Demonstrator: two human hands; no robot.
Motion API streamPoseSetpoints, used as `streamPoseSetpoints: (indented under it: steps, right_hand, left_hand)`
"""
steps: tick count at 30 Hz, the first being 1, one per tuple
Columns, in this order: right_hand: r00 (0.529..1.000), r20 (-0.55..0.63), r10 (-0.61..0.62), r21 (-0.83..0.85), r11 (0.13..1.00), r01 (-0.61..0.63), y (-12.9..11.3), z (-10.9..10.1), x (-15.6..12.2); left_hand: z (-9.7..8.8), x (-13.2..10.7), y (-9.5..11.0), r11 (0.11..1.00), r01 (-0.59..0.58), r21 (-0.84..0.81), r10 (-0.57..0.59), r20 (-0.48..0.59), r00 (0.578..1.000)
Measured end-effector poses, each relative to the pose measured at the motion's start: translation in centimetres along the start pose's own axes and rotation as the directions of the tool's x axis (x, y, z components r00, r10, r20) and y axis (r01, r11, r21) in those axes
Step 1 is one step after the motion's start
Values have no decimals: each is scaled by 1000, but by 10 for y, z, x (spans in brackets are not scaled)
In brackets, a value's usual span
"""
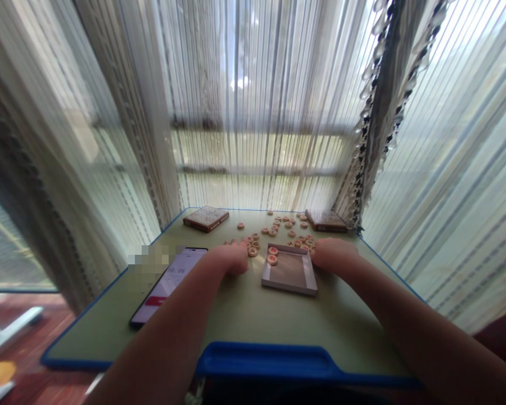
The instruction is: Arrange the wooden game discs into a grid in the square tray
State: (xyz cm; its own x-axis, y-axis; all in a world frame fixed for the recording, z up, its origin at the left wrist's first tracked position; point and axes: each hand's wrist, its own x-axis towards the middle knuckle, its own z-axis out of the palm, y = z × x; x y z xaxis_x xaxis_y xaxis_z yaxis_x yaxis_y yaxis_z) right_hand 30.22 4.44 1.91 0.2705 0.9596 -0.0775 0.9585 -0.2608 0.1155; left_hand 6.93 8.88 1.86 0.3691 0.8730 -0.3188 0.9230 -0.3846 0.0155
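A shallow wooden box tray point(310, 277) lies open in the middle of a green table point(244, 315). One round wooden game piece point(272, 259) sits at its far left rim. My left hand point(231, 257) rests curled on the table left of the tray, fingers touching the pieces point(252, 251) there. At the tray's far right corner sits my right hand point(334, 254), fingers curled down among the pieces; what they hold is hidden. Several more round pieces point(283, 224) with red marks lie scattered behind the tray.
A phone point(168, 284) with a lit timer screen lies left of my left arm. Two wooden box parts point(206, 217) point(326, 220) lie at the far corners. The table has a blue rim with a blue handle point(265, 360) at its near edge. Sheer curtains hang close around it.
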Motion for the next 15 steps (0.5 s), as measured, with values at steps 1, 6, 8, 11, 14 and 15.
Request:
streamPoseSetpoints:
  steps: [1, 6, 8, 11, 14, 15]
  right_hand:
    - [1000, 1, 2, 0, 1000, -2, 0, 0, 0]
    - [999, -8, -47, -8, 999, 47, 1, 2, 2]
    - [996, -24, -85, -20, 996, 85, 2, 4, 6]
    - [988, -61, -144, -47, 989, 141, 4, 10, 12]
    - [974, -116, -195, -66, 980, 189, 7, 19, 20]
    - [970, -135, -203, -68, 978, 196, 8, 21, 23]
  left_hand:
    - [1, 0, 2, 1000, 10, 3, -10, -7, 1000]
    - [4, -1, 10, 997, 74, 2, -74, 0, 997]
    - [5, -1, 14, 995, 101, -9, -101, 6, 995]
    - [6, 1, 19, 990, 137, -40, -137, -4, 991]
    - [8, 6, 21, 985, 152, -81, -155, -34, 987]
    - [8, 8, 20, 985, 150, -90, -155, -46, 987]
